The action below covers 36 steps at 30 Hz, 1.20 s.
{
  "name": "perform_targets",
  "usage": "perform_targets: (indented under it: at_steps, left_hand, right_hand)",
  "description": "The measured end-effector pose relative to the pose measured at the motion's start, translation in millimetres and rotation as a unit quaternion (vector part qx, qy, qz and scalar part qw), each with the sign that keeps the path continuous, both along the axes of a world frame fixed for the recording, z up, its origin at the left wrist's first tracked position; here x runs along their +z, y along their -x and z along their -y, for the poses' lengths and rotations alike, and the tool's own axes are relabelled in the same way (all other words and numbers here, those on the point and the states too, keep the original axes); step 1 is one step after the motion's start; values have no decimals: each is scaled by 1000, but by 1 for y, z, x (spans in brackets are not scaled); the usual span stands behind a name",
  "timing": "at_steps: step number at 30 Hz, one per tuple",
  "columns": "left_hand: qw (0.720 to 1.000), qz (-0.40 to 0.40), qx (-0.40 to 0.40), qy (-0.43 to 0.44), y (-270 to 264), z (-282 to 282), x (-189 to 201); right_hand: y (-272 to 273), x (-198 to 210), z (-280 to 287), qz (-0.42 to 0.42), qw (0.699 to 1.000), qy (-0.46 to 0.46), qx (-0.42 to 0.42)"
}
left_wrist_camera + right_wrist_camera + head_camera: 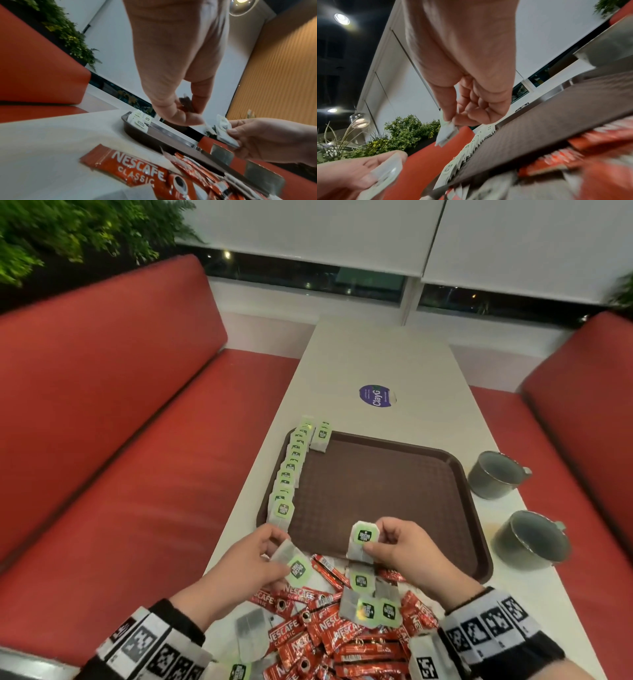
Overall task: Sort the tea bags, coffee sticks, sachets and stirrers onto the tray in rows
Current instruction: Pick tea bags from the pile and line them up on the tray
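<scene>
A brown tray lies on the table with a row of several green-tagged tea bags along its left edge. My left hand pinches one tea bag just left of the tray's near corner. My right hand pinches another tea bag over the tray's near edge; this bag hangs from my fingertips in the right wrist view. A loose heap of red Nescafe coffee sticks and more tea bags lies between my wrists.
Two grey metal mugs stand right of the tray. A round purple sticker marks the table beyond it. Red bench seats flank the narrow table on both sides. One coffee stick lies apart near my left wrist.
</scene>
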<state>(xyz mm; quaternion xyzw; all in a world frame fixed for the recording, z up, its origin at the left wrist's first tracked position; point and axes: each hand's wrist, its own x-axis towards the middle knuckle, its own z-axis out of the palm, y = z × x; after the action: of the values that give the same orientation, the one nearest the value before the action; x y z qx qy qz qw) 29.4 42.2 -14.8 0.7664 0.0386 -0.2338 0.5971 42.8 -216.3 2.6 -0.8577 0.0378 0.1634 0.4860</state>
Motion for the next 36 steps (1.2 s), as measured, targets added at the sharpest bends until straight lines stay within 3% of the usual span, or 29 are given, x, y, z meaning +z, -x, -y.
perform_targets:
  at_steps: [6,12,18,24,32,34,36]
  left_hand:
    - [992,-48,94,74,-9,-15,-3]
    - [991,-9,130,29,-19,-32,-4]
    - [986,-20,161,32,-24,-44,-10]
    - [987,-42,152,34,-26,-45,-15]
    - [983,-31,166,73,-34,-32,-7]
    - [980,-23,177,85,-37,-29,-5]
    - [975,-21,196,101,-41,-24,-4]
  right_hand:
    - [-109,-6,-22,62,995,75,-19]
    - [-200,-29,-55,35,993,98,-47]
    - [-247,-45,-75,21,976,216,-18]
    - [-261,-53,-79,57,965,256,-28]
    - [-248,-46,-68,112,981,134,-89]
    - [-218,-28,-74,125,987,87,-55]
    - [-173,-8,-85,93,995,-10,34]
